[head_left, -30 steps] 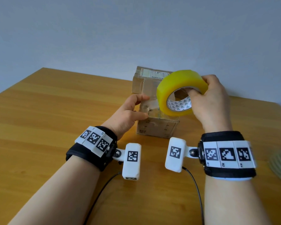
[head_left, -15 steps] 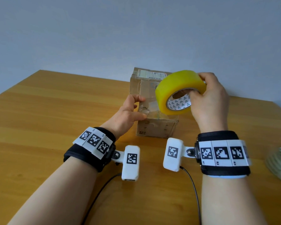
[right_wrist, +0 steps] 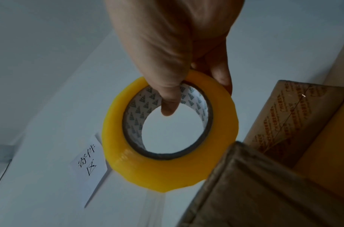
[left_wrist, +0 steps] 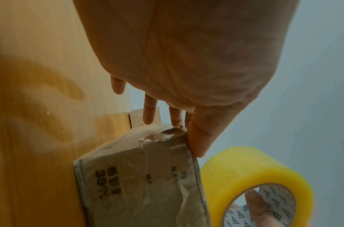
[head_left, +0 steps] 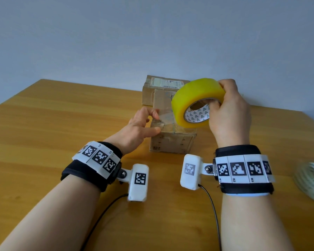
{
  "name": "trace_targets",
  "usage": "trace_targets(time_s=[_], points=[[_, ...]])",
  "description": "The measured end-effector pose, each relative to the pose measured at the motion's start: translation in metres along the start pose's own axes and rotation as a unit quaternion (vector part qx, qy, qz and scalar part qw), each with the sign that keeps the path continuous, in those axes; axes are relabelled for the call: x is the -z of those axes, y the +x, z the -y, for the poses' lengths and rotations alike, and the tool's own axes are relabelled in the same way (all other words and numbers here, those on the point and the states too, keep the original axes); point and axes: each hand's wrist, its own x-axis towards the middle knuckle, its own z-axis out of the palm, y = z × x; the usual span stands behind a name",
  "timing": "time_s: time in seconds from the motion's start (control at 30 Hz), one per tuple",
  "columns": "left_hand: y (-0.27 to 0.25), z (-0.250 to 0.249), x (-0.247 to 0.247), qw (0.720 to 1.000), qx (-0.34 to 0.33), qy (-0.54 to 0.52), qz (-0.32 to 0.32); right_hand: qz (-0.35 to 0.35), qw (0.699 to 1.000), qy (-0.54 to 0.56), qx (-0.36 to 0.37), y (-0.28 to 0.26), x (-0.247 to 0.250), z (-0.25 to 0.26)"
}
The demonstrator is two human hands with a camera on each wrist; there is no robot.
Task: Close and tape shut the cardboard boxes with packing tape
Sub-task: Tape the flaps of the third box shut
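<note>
A small worn cardboard box (head_left: pixel 172 142) stands on the wooden table (head_left: pixel 62 124), with a larger labelled box (head_left: pixel 152 91) right behind it. My right hand (head_left: pixel 218 96) grips a yellow roll of packing tape (head_left: pixel 194 95) just above the small box, thumb (right_wrist: pixel 168 99) inside the core and fingers over the outer rim. A short clear strip of tape (head_left: pixel 166 115) runs from the roll to my left hand (head_left: pixel 157 122). That hand sits at the box's top left corner. Its thumb (left_wrist: pixel 198 138) presses the front upper edge and its fingertips (left_wrist: pixel 149 116) touch the box top at the tape end.
A pale coiled cord (head_left: pixel 312 183) lies at the table's right edge. Black cables (head_left: pixel 212 205) trail from the wrist cameras toward me. A plain wall rises close behind the boxes. A white paper sign (right_wrist: pixel 89 162) shows in the right wrist view.
Both hands stay in nearly the same places. The left fingers have curled a little lower onto the box top at the tape end. The boxes have not moved.
</note>
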Motion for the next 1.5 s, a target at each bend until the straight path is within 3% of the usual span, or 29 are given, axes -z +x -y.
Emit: trace_targets(time_s=[0.23,0.33,0.73,0.9,1.2,1.5], points=[[-0.004,-0.001,0.010,0.998,-0.009,0.047,0.032,-0.025,0.996,-0.063,-0.050,0.004,0.021,-0.013],[-0.007,-0.001,0.009,0.999,-0.010,0.031,0.031,-0.015,0.996,-0.038,-0.080,0.005,0.032,-0.027],[-0.004,-0.006,0.002,0.998,0.020,0.017,-0.048,-0.028,0.996,0.040,-0.068,0.009,0.020,-0.018],[0.001,-0.017,0.000,0.995,-0.011,0.065,-0.081,-0.029,0.996,0.055,-0.067,0.010,0.017,-0.015],[0.004,-0.028,-0.007,0.995,-0.022,0.081,-0.048,-0.066,0.990,0.097,-0.075,0.012,0.017,-0.014],[0.003,-0.035,-0.015,0.996,-0.014,0.041,-0.076,-0.082,0.978,0.176,-0.076,0.012,0.016,-0.008]])
